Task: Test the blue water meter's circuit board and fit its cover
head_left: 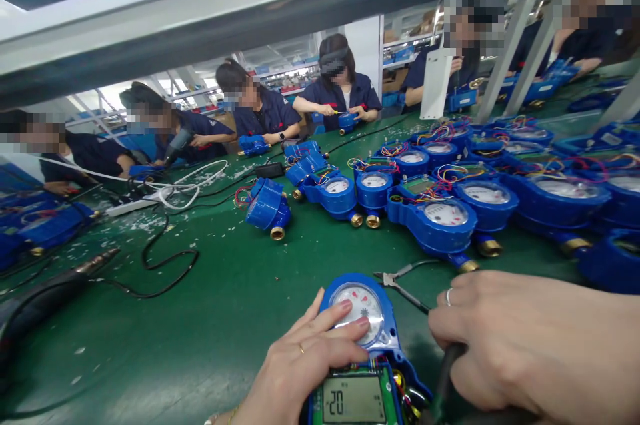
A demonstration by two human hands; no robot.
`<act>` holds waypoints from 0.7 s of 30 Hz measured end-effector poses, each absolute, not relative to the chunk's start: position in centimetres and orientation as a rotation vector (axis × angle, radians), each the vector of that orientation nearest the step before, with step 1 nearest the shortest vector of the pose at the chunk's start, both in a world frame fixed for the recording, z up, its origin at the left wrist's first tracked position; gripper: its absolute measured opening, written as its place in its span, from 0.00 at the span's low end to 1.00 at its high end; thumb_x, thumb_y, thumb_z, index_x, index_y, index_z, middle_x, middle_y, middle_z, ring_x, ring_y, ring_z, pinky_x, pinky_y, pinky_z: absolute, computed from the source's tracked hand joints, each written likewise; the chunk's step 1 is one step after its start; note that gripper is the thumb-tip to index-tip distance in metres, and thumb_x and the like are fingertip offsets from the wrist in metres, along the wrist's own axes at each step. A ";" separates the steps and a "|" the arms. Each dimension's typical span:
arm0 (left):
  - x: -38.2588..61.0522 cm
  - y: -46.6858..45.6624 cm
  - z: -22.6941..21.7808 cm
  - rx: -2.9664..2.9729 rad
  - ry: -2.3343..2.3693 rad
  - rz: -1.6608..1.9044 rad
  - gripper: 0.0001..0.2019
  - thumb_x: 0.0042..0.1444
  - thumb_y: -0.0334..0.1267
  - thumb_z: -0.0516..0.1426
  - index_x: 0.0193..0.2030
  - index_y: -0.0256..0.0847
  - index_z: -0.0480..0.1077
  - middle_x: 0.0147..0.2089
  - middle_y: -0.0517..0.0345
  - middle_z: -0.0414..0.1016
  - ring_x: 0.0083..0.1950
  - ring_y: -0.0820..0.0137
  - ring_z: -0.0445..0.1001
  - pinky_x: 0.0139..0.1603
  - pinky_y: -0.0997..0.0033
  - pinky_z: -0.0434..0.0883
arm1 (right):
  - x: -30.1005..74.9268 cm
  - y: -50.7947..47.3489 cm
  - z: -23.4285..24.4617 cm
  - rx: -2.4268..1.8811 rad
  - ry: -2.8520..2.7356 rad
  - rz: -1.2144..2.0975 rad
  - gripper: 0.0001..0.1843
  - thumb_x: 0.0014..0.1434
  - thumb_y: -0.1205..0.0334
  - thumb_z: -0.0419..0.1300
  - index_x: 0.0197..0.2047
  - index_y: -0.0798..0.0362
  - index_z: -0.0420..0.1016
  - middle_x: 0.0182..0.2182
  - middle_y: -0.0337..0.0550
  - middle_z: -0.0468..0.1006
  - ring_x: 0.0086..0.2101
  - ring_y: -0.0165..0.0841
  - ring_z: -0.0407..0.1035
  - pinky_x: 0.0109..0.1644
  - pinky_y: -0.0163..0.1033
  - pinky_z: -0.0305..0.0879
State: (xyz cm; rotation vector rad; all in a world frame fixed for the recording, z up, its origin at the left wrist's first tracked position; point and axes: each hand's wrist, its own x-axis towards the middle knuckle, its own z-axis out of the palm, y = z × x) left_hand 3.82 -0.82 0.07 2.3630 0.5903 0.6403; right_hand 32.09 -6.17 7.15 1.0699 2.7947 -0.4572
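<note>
In the head view a blue water meter [393, 328] lies at the bottom middle, with its round dial and an open electronics box. Its small screen [353, 399] on a green circuit board reads 20, and coloured wires show beside it. My left hand [300, 361] grips the meter, its fingers laid across the dial. To the right, my right hand [520, 338] is curled round a dark rod-like tool [445, 378]; its kind cannot be made out. Just beyond that hand, cutting pliers [393, 278] with dark handles lie spread on the table.
Many blue water meters [445, 215] with loose wires crowd the right side. One meter [267, 205] lies tilted farther left. A black tool with a metal tip [60, 285], cables and a power strip [135, 203] occupy the left. Co-workers [345, 88] sit opposite, beneath an overhead beam [210, 8].
</note>
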 end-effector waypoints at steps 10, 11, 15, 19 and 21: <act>2.1 1.8 2.0 2.610 0.193 0.385 0.45 0.49 0.58 0.63 0.69 0.44 0.50 0.68 0.49 0.63 0.70 0.57 0.60 0.72 0.54 0.55 | 31.0 -5.3 9.7 1.112 2.630 -0.567 0.11 0.37 0.74 0.58 0.24 0.50 0.66 0.28 0.30 0.67 0.26 0.35 0.63 0.25 0.37 0.44; 2.2 1.8 1.6 2.601 0.195 0.435 0.44 0.49 0.59 0.62 0.68 0.43 0.52 0.67 0.49 0.65 0.70 0.57 0.61 0.72 0.56 0.55 | 31.0 -5.5 9.6 1.124 2.625 -0.565 0.11 0.38 0.74 0.58 0.24 0.49 0.66 0.28 0.31 0.67 0.27 0.35 0.63 0.25 0.37 0.44; 3.0 1.1 0.0 2.576 0.157 0.731 0.35 0.54 0.62 0.53 0.62 0.41 0.60 0.64 0.51 0.69 0.68 0.59 0.63 0.74 0.60 0.53 | 31.2 -6.4 8.6 1.164 2.658 -0.571 0.11 0.41 0.74 0.60 0.25 0.49 0.66 0.29 0.33 0.67 0.28 0.38 0.64 0.29 0.39 0.51; 3.5 0.8 -1.1 2.555 0.169 0.863 0.35 0.53 0.61 0.54 0.61 0.40 0.61 0.62 0.51 0.71 0.66 0.57 0.67 0.73 0.59 0.55 | 31.4 -6.7 8.0 1.142 2.714 -0.513 0.11 0.40 0.72 0.59 0.28 0.48 0.68 0.31 0.34 0.67 0.29 0.39 0.64 0.30 0.41 0.53; 3.4 0.9 -1.4 2.527 0.167 0.913 0.35 0.52 0.61 0.55 0.60 0.41 0.61 0.61 0.52 0.72 0.64 0.58 0.69 0.71 0.61 0.59 | 31.2 -6.7 7.8 1.098 2.781 -0.383 0.11 0.41 0.72 0.61 0.29 0.48 0.69 0.32 0.37 0.67 0.30 0.40 0.64 0.31 0.42 0.55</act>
